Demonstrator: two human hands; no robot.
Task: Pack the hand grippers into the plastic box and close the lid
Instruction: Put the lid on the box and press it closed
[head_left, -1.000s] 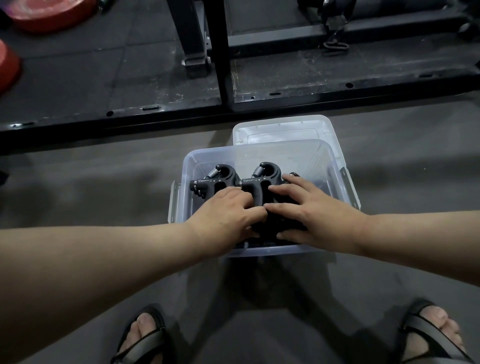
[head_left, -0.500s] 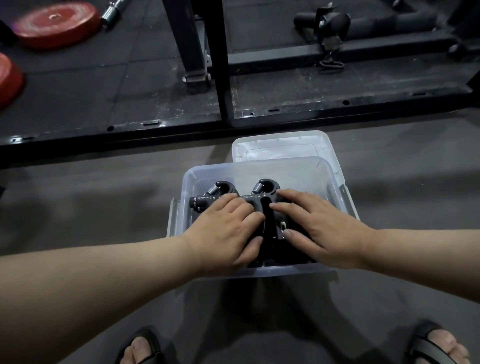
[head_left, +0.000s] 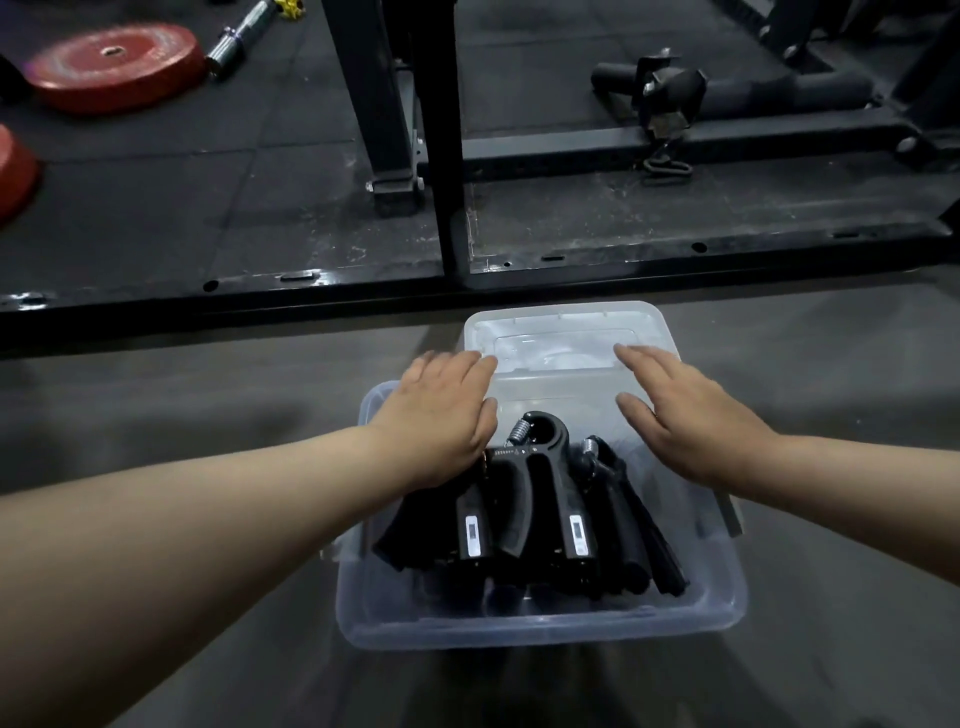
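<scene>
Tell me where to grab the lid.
Take the clear lid by its left and right edges with the left hand and right hand, reaching over the plastic box. It lies flat behind the box, wide and thin, so gripping both sides should keep it level.

Two arms show: the left hand (head_left: 441, 415) and right hand (head_left: 691, 421), and behind them the left forearm (head_left: 182, 545) and right forearm (head_left: 857, 483), bare all the way to the picture's edges (the wide lens swells the left forearm greatly toward the lower corner). Both hands are broad, with fairly short, thick fingers. The left fingertips are blurred, so their nails cannot be made out.
</scene>
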